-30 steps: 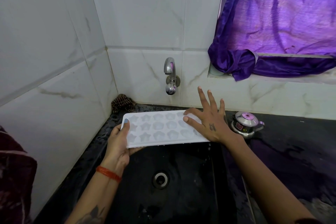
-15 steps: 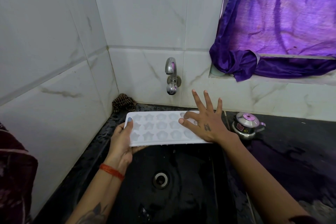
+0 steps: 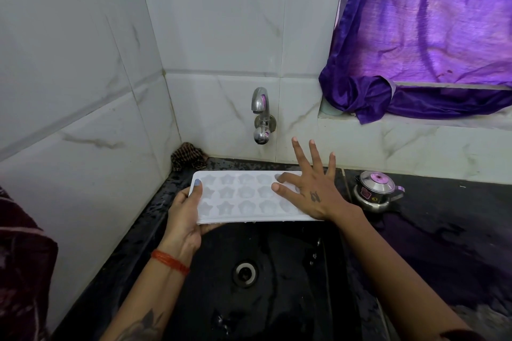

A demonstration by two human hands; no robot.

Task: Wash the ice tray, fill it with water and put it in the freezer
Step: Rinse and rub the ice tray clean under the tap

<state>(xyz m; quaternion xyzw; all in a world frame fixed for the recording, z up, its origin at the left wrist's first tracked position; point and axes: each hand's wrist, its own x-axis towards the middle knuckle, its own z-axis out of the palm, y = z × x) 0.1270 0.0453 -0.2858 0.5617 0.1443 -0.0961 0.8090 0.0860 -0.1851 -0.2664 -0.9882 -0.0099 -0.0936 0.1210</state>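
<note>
A white ice tray (image 3: pixel 243 196) with star-shaped cells is held level over the black sink (image 3: pixel 266 285), just below the chrome tap (image 3: pixel 261 116). My left hand (image 3: pixel 185 216) grips the tray's left end, thumb on top and fingers underneath. My right hand (image 3: pixel 307 188) lies flat on the tray's right end with fingers spread and straight, thumb and forefinger touching the cells. No water runs from the tap. A few drops hang from the tray's front edge.
A small steel kettle (image 3: pixel 374 191) stands on the wet black counter (image 3: pixel 443 230) right of the sink. A dark cloth (image 3: pixel 188 155) lies in the back left corner. A purple curtain (image 3: pixel 429 36) hangs over the sill at right. Tiled walls close in left and behind.
My right hand has slid a little leftward across the tray's top, fingers still spread. The tray and left hand have hardly moved.
</note>
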